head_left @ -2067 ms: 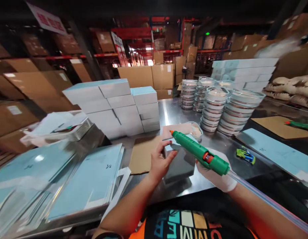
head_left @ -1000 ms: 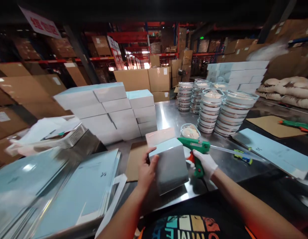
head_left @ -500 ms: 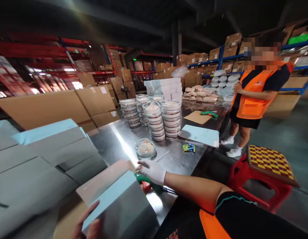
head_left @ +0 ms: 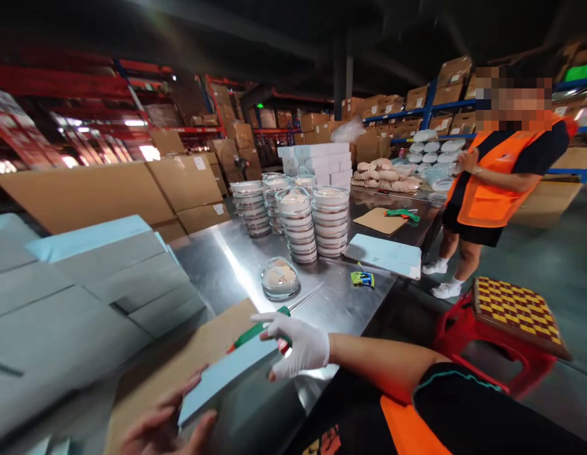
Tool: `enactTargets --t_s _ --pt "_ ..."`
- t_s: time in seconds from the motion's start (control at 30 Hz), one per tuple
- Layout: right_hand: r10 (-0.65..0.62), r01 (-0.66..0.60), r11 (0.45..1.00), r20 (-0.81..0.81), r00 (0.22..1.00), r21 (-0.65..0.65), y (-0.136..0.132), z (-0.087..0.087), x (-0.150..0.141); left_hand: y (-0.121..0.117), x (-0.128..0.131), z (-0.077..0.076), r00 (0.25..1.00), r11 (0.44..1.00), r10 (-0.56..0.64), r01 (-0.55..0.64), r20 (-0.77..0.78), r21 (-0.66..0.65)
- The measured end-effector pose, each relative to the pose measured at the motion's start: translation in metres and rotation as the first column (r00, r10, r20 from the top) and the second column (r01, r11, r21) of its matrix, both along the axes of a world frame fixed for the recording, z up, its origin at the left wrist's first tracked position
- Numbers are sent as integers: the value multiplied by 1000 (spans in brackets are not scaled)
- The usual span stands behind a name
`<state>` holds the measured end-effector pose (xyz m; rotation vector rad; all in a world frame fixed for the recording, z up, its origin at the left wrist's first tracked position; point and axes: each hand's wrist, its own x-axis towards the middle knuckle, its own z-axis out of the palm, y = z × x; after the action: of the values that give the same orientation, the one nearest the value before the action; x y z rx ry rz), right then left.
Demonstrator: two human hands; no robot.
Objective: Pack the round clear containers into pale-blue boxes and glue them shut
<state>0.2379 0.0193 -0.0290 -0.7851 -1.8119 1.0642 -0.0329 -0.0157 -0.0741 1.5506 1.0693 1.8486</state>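
A closed carton (head_left: 236, 395) with a light-blue narrow face and grey side is tilted over the near edge of the table. My bare left hand (head_left: 172, 414) grips its left end, fingers behind and thumb on the near side. My right hand (head_left: 297, 344), in a white glove with bare fingertips, is at the carton's right end. Its fingers and thumb are spread apart around the corner; whether they touch it is unclear. Behind the carton lies a green glue gun (head_left: 253, 332), partly hidden, on a brown cardboard sheet (head_left: 217, 332).
Clear round packs of beige pads stand in stacks (head_left: 300, 227), with one single pack (head_left: 280, 278) nearer. Grey-blue cartons (head_left: 98, 278) are piled at left. Another glue gun (head_left: 402, 215) and a flat blue board (head_left: 385, 254) lie right. A person (head_left: 496, 170) stands beyond a red stool (head_left: 496, 341).
The carton's raised pale flap has gone down. My right hand has moved down and right, its fingers spreading around the carton's end. The cardboard sheet now shows behind it.
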Motion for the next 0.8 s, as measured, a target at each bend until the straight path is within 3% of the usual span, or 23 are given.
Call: enactTargets --t_s 0.03,0.13,0.23,0.4,0.53,0.7,0.8 --pt "33 -33 998 -6 999 53 -3 -2 1 -1 2 6 1000 1000 -18 18 18 19" --pt "59 -66 978 37 998 200 -11 -4 1 -2 6 24 983 988 -86 106 -164 117" --pt "57 -88 937 100 993 338 -6 -1 3 9 -2 34 960 960 -220 244 -170 137" --pt "59 -133 913 198 978 386 4 5 1 21 -16 46 865 917 -339 391 -371 74" --pt "73 -155 911 221 973 381 0 8 0 21 -16 54 797 866 -401 491 -452 97" --pt "130 -200 891 194 972 408 5 9 3 23 -17 56 745 845 -413 528 -524 86" --pt "103 -177 899 199 975 400 6 0 8 22 -15 56 744 838 -424 539 -516 89"
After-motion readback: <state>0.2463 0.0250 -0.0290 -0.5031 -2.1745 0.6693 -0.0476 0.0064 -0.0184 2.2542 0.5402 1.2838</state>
